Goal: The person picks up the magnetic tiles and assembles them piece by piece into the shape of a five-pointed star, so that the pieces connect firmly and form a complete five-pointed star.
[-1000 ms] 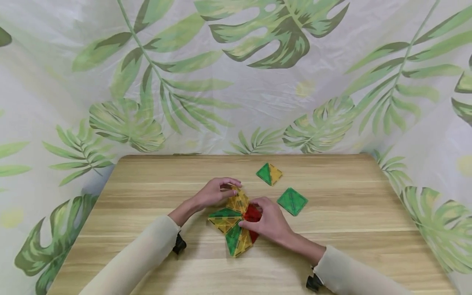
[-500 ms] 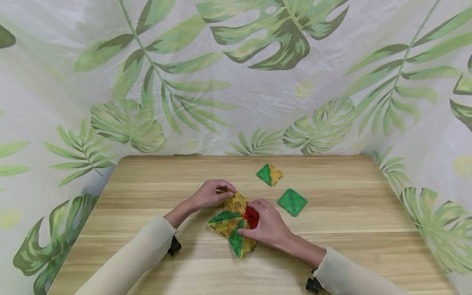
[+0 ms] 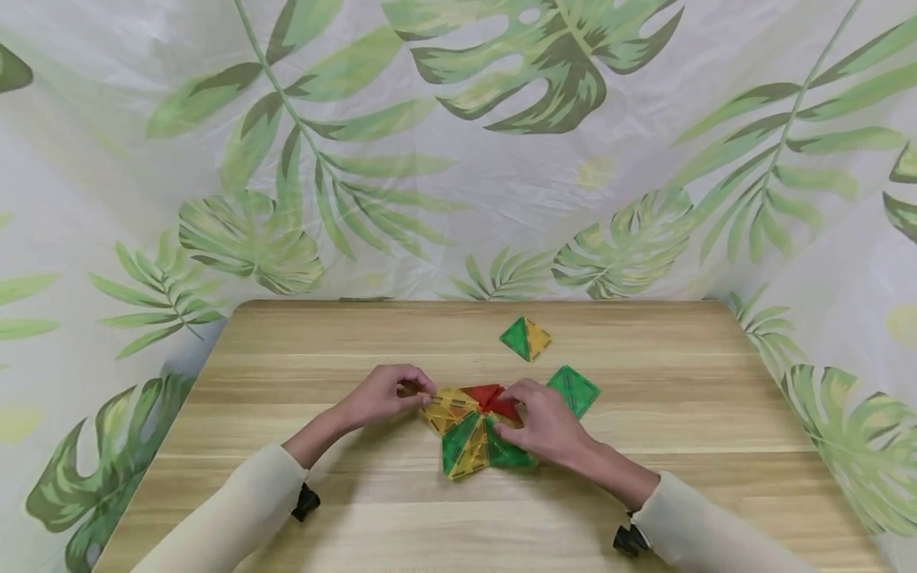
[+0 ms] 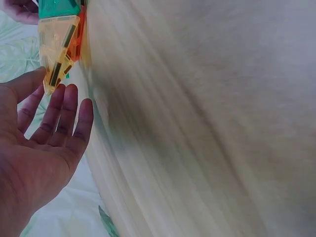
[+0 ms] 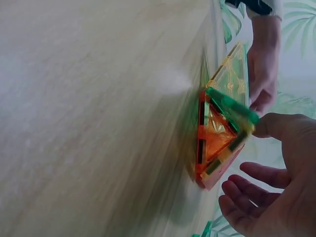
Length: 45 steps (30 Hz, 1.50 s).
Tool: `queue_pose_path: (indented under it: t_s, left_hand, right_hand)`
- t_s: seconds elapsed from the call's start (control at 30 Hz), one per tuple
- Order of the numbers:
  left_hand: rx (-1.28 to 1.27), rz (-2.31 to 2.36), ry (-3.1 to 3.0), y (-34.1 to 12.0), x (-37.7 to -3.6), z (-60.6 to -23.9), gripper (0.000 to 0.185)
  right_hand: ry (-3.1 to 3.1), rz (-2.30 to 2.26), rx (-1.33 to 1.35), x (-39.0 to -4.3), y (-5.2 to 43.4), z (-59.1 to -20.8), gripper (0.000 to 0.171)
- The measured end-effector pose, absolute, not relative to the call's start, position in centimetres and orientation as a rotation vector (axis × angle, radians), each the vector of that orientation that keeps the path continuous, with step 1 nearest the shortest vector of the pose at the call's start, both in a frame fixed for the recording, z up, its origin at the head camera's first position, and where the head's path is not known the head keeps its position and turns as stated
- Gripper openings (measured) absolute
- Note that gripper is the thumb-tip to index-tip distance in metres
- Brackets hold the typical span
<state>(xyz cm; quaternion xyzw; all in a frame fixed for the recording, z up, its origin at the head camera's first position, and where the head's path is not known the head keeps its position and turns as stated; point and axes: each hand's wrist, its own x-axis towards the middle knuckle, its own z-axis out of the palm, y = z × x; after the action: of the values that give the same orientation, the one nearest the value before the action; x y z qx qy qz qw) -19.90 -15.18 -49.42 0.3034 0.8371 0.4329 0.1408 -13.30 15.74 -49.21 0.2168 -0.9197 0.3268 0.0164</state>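
A cluster of translucent magnetic triangle tiles point(image 3: 473, 434), yellow, green and red, lies at the middle of the wooden table point(image 3: 666, 485). My left hand point(image 3: 411, 391) touches the yellow tile point(image 3: 444, 406) at the cluster's left edge. In the left wrist view the left hand point(image 4: 54, 98) has straight fingers, and the tip of the yellow tile point(image 4: 57, 47) sits just beyond them. My right hand point(image 3: 512, 414) rests on the red tile point(image 3: 483, 395) and a green tile point(image 3: 509, 454). The right wrist view shows the right hand point(image 5: 256, 153) with its thumb against a raised green tile point(image 5: 229, 106) and its fingers loosely curled beside it.
A green tile pair point(image 3: 576, 388) lies just right of my right hand. A green and yellow pair point(image 3: 526, 338) sits further back. A leaf-print cloth point(image 3: 458, 159) hangs behind and around the table. The front and both sides of the table are bare wood.
The tile cluster has been turned and rearranged: the red tile now sits at the top and a green one at the lower right. Both hands shifted slightly with it.
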Motion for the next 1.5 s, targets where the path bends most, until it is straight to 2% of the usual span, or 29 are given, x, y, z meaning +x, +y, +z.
queue_pose_path:
  t_s: [0.2,0.43,0.67,1.0,1.2,1.5]
  left_hand:
    - [0.937,1.219,2.379,-15.8,-18.6,-49.3,0.008]
    - [0.976,1.196,2.302,-15.5,-18.2,-49.0,0.009]
    - [0.948,1.211,2.334,-13.8,-19.9,-48.4,0.021]
    - [0.596,1.387,2.193,-10.3,-24.1,-47.4,0.050]
    - [0.494,1.421,2.096,-8.4,-26.0,-47.5,0.065]
    - [0.387,1.530,1.874,-7.0,-27.4,-48.1,0.068]
  right_hand:
    - [-2.836,0.984,0.734,-13.7,16.3,-49.5,0.018]
    - [-2.814,0.973,0.836,-14.2,16.8,-49.5,0.014]
    - [-2.805,1.099,0.825,-15.8,18.1,-49.4,0.024]
    - [-2.816,1.215,0.488,-21.0,21.9,-49.8,0.036]
    - [-2.892,1.174,0.328,-23.3,23.5,-50.1,0.041]
    - [-2.945,1.151,0.246,-24.4,23.4,-50.4,0.048]
